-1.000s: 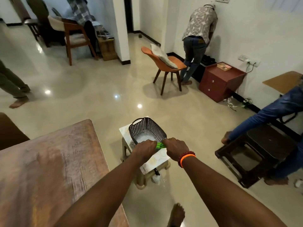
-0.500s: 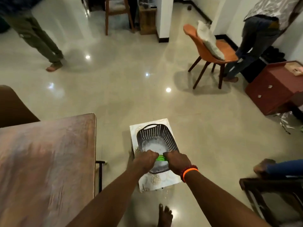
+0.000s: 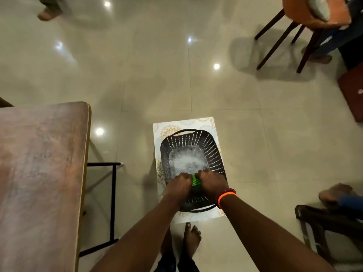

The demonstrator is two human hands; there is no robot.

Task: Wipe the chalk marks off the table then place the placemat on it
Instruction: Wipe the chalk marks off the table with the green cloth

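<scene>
Change: since the earlier frames our view had tipped down, so that the far wall went out of sight and the basket came to the middle; our two hands stayed together on the green cloth and sat lower inside the basket.
Left hand: our left hand was over the near half of the basket, with its fingers curled and clamped on the left end of the cloth.
Right hand: our right hand was just beside the left one, with its fingers also curled and clamped on the right end of the cloth; an orange band was on its wrist.
Cloth: only a small green part showed between the two hands, inside the dark basket.
Basket: it was a dark basket with slots and had something white and cloudy on its bottom; we could not tell what it was.
Placemat: the basket stood on a pale sheet with a gold flower print, which lay on a low stand; we could not tell if it was the placemat.
Table: the wooden table was at our left, well apart from the basket, and its top showed pale, smeared patches.
Floor: our bare foot stood on the shiny tiles just below the stand.
Around: an orange chair stood at the upper right.
</scene>
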